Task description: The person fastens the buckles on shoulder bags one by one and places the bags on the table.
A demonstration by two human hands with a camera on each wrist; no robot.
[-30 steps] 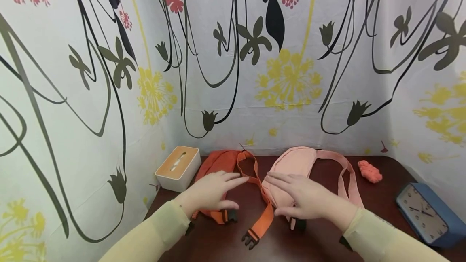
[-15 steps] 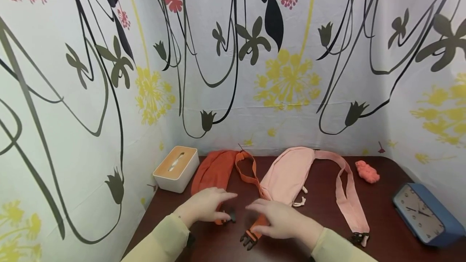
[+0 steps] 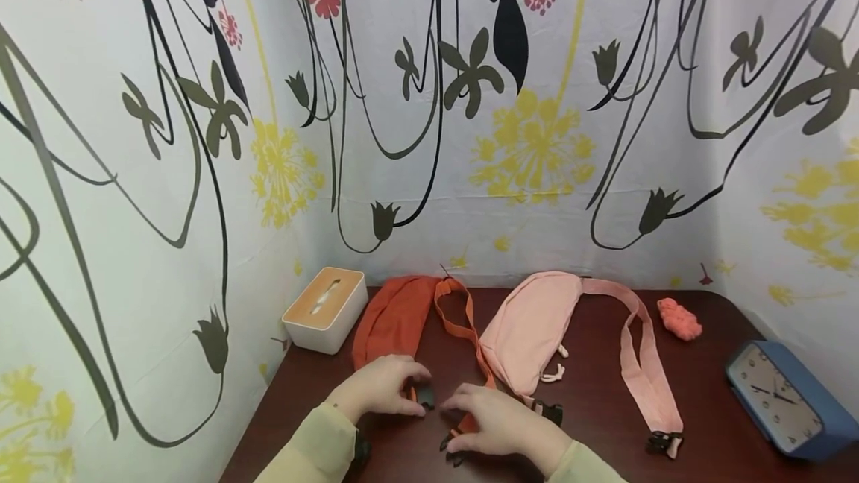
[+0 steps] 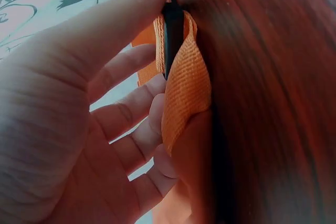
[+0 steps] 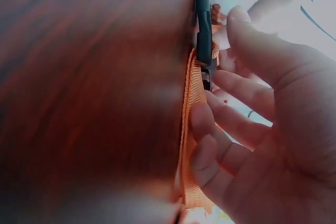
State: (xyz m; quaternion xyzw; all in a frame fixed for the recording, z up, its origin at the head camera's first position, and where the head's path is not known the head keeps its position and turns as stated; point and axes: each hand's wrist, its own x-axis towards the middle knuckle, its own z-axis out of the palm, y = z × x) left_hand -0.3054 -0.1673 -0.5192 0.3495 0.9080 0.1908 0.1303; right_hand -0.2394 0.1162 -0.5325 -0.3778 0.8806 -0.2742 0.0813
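An orange waist bag (image 3: 392, 319) lies on the table, its strap (image 3: 463, 331) looping to the right. My left hand (image 3: 376, 387) is at the bag's near end, thumb and loosely bent fingers around a black buckle half (image 4: 174, 30) on orange webbing (image 4: 189, 85). Some fingertips touch the webbing; the thumb sits near the buckle. My right hand (image 3: 503, 422) is over the strap's free end, where the pronged buckle half (image 5: 203, 30) is partly hidden in the head view. Its fingers lie beside the orange webbing (image 5: 193, 90), thumb held apart from the buckle.
A pink waist bag (image 3: 537, 326) lies right of the orange one, with a buckle half (image 3: 550, 413) near my right hand and another buckle end (image 3: 664, 442) on its strap. A tissue box (image 3: 325, 311), coral yarn bundle (image 3: 679, 319) and blue clock (image 3: 778, 397) stand around.
Both hands have come down toward the near side of the table. My right hand has moved left off the pink bag to the orange strap's end; the left has lowered to its buckle.
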